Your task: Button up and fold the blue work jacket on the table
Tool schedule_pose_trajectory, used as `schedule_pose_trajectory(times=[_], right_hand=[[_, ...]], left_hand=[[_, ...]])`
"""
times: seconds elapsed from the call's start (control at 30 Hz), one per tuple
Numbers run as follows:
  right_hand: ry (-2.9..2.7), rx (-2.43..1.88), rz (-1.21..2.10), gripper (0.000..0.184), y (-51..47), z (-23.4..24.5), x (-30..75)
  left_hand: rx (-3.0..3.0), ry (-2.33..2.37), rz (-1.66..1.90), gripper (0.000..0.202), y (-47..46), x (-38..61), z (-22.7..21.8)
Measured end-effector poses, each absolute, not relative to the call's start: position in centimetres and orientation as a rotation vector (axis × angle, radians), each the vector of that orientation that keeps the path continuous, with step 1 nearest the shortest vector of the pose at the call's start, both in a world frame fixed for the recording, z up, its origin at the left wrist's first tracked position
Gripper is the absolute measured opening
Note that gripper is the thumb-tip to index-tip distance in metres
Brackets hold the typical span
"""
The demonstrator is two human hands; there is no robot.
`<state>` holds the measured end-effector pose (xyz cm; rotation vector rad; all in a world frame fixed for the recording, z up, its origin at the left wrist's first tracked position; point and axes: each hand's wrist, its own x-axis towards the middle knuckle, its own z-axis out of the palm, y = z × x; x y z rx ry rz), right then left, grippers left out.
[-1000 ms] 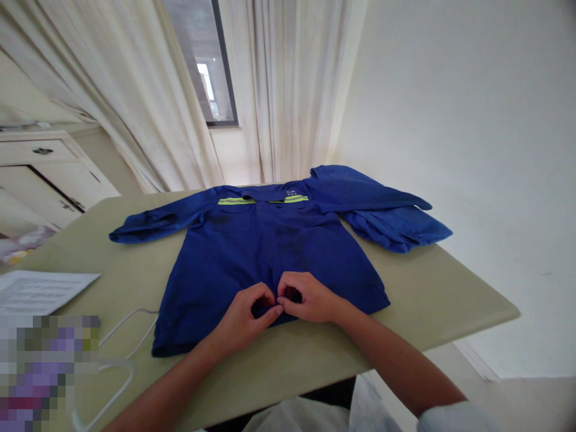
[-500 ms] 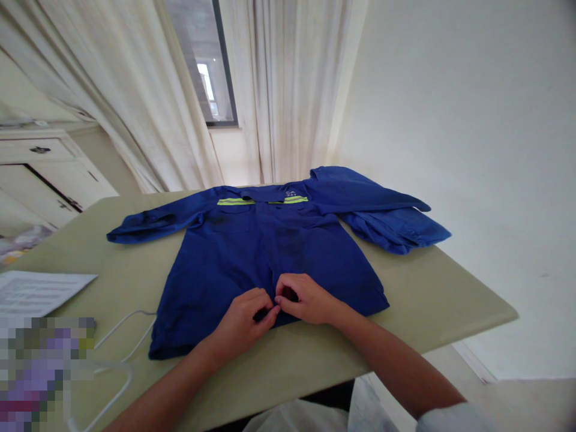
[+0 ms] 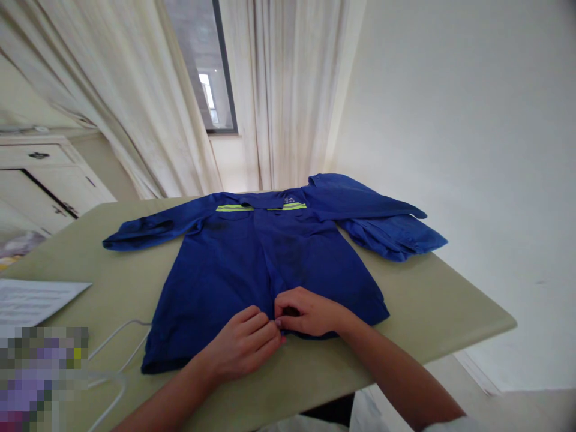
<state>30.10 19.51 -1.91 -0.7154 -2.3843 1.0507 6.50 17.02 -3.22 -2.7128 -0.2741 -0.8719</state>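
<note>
A dark blue work jacket (image 3: 225, 264) lies front up, its collar away from me and a yellow-green reflective stripe across the chest. At the middle of its bottom hem, my left hand (image 3: 245, 343) is closed, pinching the front edge. My right hand (image 3: 306, 311) meets it there, thumb and forefinger pinched on the same edge. The exact bit of cloth between the fingertips is hidden. One sleeve (image 3: 144, 233) stretches out to the left; the other folds over at the right.
Beneath the jacket is a khaki-covered table (image 3: 432, 300). More blue cloth (image 3: 396, 234) is bunched under the right sleeve. Printed paper (image 3: 40, 297), a white cable (image 3: 119, 330) and a blurred-out purple item (image 3: 36, 378) lie at left. A white wall (image 3: 472, 150) stands at right.
My left hand has rolled over, its fingers curling tighter with the knuckles up. The right keeps its pinch at the hem. The whole view has shifted slightly, so things sit lower in it.
</note>
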Motion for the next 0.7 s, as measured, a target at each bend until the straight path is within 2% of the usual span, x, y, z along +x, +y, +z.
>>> schedule_pose_trajectory(times=[0.33, 0.43, 0.47, 0.57, 0.6, 0.7], right_hand=[[-2.267, -0.771, 0.977, 0.013, 19.4, -1.9, 29.9], [-2.257, -0.809, 1.020, 0.005, 19.0, -1.6, 29.9], [-2.239, -0.820, 1.025, 0.001, 18.9, -1.4, 29.9], [-2.175, -0.767, 0.947, 0.024, 18.7, -0.9, 30.1], [-2.175, -0.724, 0.897, 0.027, 18.7, -0.8, 30.1], [-2.195, -0.660, 0.746, 0.016, 18.8, -0.8, 30.1]], left_hand=[[-2.737, -0.414, -0.975, 0.004, 17.2, 6.5, -3.1], [-2.781, -0.479, -1.093, 0.004, 17.2, 6.6, -3.1], [-2.798, -0.543, -1.167, 0.004, 17.2, 6.7, -3.3], [-2.857, -0.841, -1.380, 0.003, 17.6, 6.5, -3.7], [-2.872, -0.945, -1.422, 0.004, 17.7, 6.4, -3.8], [-2.909, -1.182, -1.459, 0.004, 17.9, 6.0, -3.5]])
